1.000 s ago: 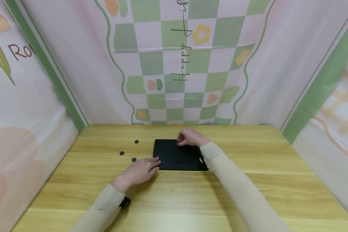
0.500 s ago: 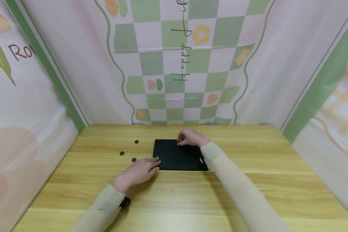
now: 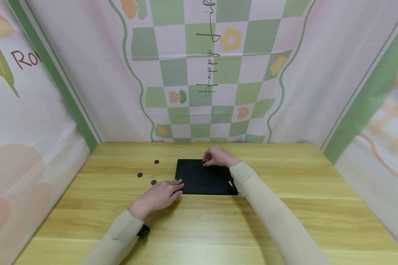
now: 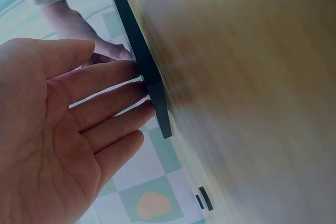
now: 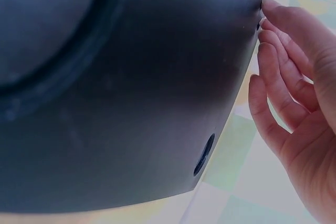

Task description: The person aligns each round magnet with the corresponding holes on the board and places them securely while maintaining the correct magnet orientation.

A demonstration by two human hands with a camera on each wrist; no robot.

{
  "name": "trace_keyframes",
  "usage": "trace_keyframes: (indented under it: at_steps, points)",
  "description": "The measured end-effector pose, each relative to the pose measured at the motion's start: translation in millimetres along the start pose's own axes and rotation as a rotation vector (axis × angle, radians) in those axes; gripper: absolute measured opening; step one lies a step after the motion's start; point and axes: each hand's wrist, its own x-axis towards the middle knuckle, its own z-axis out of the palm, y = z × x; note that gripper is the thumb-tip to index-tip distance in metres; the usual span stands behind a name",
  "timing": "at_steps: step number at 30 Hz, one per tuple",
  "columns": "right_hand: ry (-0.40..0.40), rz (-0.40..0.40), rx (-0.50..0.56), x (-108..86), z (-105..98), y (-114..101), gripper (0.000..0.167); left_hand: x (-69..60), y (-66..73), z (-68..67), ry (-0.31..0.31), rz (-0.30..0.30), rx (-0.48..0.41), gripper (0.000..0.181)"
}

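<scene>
A flat black rectangular board (image 3: 199, 176) lies on the table. My left hand (image 3: 160, 195) rests extended fingers on its near left corner, and in the left wrist view those fingertips touch the board's edge (image 4: 144, 59). At the far edge, my right hand (image 3: 220, 156) bends thumb and fingers down to the board. The right wrist view has its thumb and index tips pinching a small dark piece (image 5: 259, 25), apparently a black disc, mostly hidden by the fingers. A round mark (image 3: 204, 186) shows near the board's front edge, and a dark round recess or disc (image 5: 204, 155) near one corner.
Three small black discs lie on the wooden table (image 3: 285, 221) left of the board: a far one (image 3: 156, 162), a left one (image 3: 139, 175) and one beside my left hand (image 3: 153, 182). A black loop (image 3: 232, 184) shows at the board's right edge. Patterned curtains (image 3: 199, 73) enclose the table.
</scene>
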Motion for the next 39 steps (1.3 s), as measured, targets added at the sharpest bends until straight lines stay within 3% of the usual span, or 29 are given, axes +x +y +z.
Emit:
trace_keyframes:
  at_steps: [29,39]
  points:
    - [-0.007,-0.015,-0.01,-8.8,-1.3,-0.8,0.014,0.2,0.1,0.7,0.002,0.001,-0.008,0.04]
    - [0.031,-0.031,-0.075,-19.1,-4.7,-2.7,0.012,-1.2,1.6,-1.4,0.011,-0.004,-0.025,0.04]
